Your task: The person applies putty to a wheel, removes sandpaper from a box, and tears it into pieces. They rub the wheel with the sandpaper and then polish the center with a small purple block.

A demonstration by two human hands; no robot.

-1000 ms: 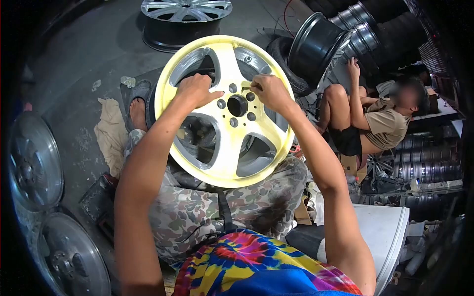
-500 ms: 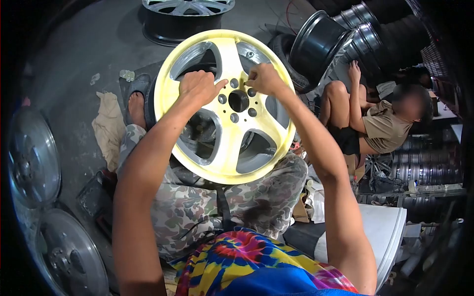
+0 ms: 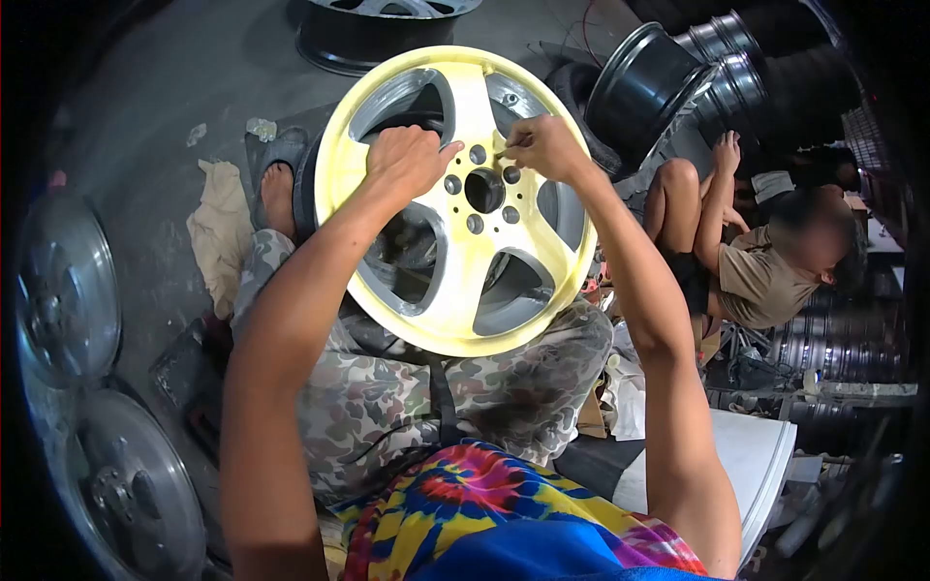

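Observation:
A pale yellow alloy wheel rim (image 3: 453,276) with broad spokes lies face up before me, above my crossed legs. My left hand (image 3: 405,163) rests on its upper left spoke. The fingers curl over the spoke's edge and the thumb stretches toward the bolt holes. At the upper right of the hub my right hand (image 3: 548,148) is closed in a pinch. A small dark bit shows at its fingertips, close over the yellow face; I cannot tell what it is. The round centre bore (image 3: 484,191) lies just below both hands.
A tyre lies under the rim. Another wheel (image 3: 334,41) stands beyond it, with dark wheel barrels (image 3: 639,87) at the upper right. Two grey wheels (image 3: 73,290) lie at left, near a beige cloth (image 3: 218,228). A person (image 3: 765,266) sits at right, by a white panel (image 3: 751,474).
The view has shifted slightly, so the rim and both hands appear a little farther right. My right fingertips have moved slightly along the rim's face near the hub.

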